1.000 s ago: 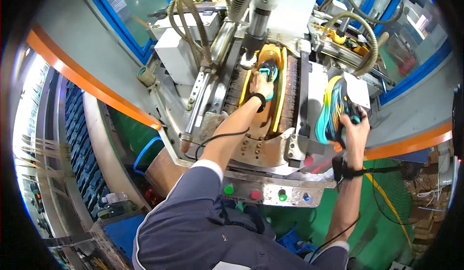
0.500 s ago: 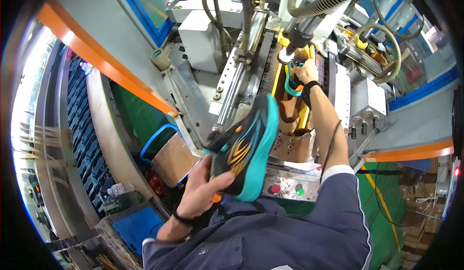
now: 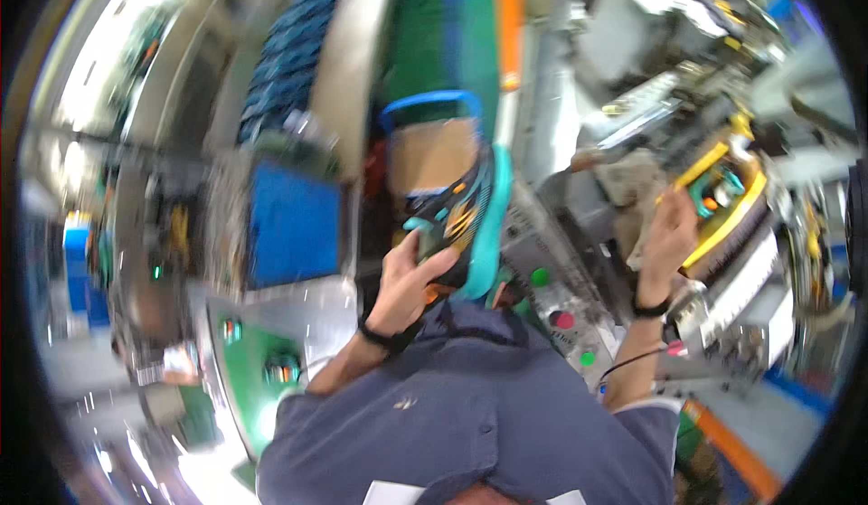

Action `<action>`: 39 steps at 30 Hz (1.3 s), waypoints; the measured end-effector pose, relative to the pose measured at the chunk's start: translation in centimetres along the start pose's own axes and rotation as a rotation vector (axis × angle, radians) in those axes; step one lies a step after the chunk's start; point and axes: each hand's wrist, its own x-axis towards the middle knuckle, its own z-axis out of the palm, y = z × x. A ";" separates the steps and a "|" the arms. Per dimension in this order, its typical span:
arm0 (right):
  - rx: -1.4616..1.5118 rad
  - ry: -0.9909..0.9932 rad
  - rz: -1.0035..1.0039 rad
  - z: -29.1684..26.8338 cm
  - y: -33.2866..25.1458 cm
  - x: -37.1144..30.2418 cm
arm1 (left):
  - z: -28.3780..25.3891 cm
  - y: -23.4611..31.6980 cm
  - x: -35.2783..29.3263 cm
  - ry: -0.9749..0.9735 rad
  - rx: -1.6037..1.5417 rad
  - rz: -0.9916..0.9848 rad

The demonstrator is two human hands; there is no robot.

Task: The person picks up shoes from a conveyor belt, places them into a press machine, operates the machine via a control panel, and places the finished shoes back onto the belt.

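My left hand (image 3: pixel 404 285) is closed round the heel end of a black sneaker (image 3: pixel 463 220) with orange streaks and a thick teal sole. The sneaker is held up in front of my body, toe upward and sole to the right. On the right, my right hand (image 3: pixel 667 238) is beside the yellow-edged machine bed (image 3: pixel 703 163). Its fingers are blurred but look stretched out, and I see nothing in them. Within that bed, just past the fingertips, sits another teal and dark shoe (image 3: pixel 721 190), partly smeared by motion.
A blue-handled carrier with a brown board (image 3: pixel 434 157) stands behind the held sneaker. Left of it are a blue-topped stand (image 3: pixel 294 225) and a conveyor with dark blue ridges (image 3: pixel 294 53). A panel with green and pink buttons (image 3: pixel 562 320) lies between my arms. An orange bar (image 3: pixel 508 26) rises beyond.
My view has swung left, blurring the picture. My right hand has come off the shoe in the machine and drawn back toward the bed's near edge. The sneaker stays in my left hand.
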 end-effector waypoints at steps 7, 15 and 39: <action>-0.095 -0.629 -0.208 12.5 -2.8 -17.5 | -5.1 -6.0 -5.1 0.272 -0.249 -0.020; -0.110 -0.557 -0.506 15.2 1.6 -18.7 | -14.7 -10.5 -12.6 0.731 -0.244 -0.034; 0.718 -0.588 -1.375 26.7 -84.2 -16.6 | -65.4 -24.5 -25.6 2.011 0.184 -0.380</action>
